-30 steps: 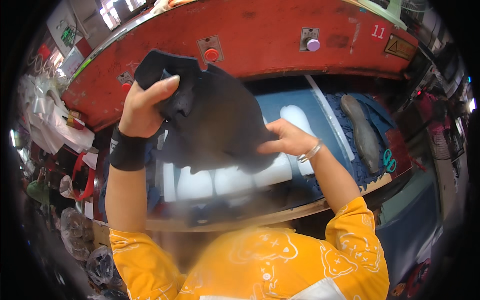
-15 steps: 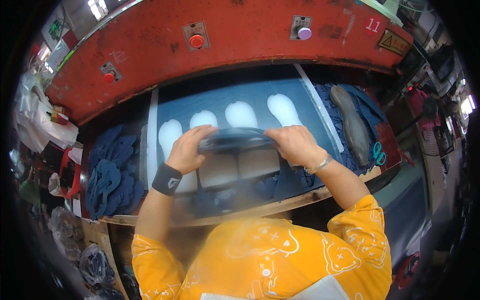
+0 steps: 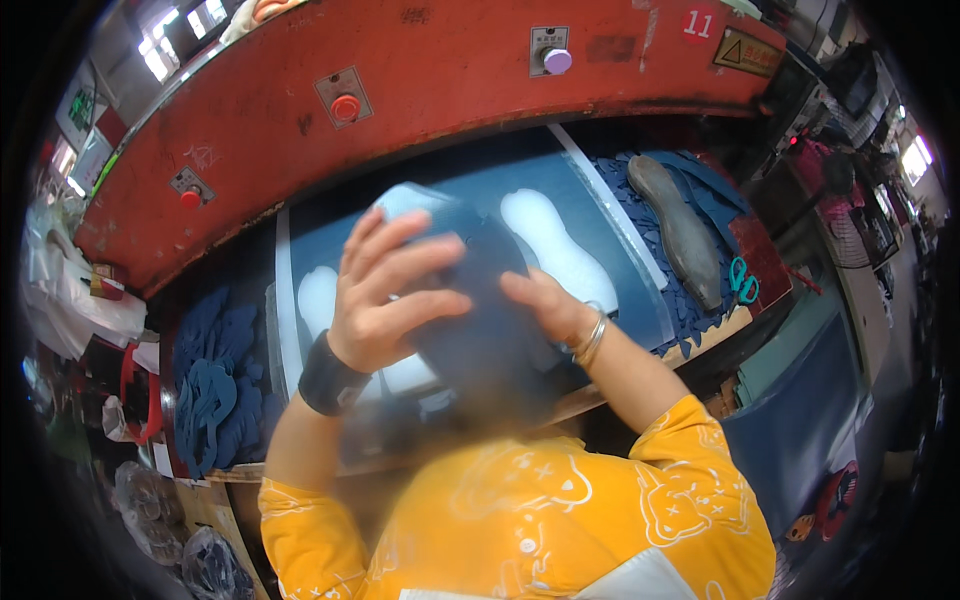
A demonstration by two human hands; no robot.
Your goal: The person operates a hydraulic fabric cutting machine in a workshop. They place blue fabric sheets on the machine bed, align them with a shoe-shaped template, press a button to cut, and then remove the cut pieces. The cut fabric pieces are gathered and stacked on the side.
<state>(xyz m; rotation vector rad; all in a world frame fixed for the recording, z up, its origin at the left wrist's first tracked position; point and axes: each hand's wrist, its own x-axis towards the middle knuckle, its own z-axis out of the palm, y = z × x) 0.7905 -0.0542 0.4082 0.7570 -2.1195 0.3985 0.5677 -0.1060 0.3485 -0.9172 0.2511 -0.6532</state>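
Note:
A dark blue, roughly sole-shaped piece (image 3: 490,310) is held up in front of my chest, blurred; whether it is one layer or a stack, I cannot tell. My right hand (image 3: 558,312) grips its right edge, thumb in front and fingers hidden behind. Across its left side, my left hand (image 3: 390,290) has its fingers spread, overlapping the piece. Beneath lie white sole shapes on a blue sheet (image 3: 470,165): a whole one (image 3: 565,245) at the right, one (image 3: 318,300) at the left, and another (image 3: 408,196) partly covered by the dark piece.
A red machine beam (image 3: 430,70) with push buttons spans the far side. Dark blue scraps (image 3: 215,380) are heaped at the left. A grey sole-shaped form (image 3: 675,230) rests on more scraps at the right, beside teal-handled scissors (image 3: 742,282).
The dark blue piece has turned from edge-on to broad face showing and come nearer my chest. My left hand's fingers have spread over it. The view has shifted and tilted slightly.

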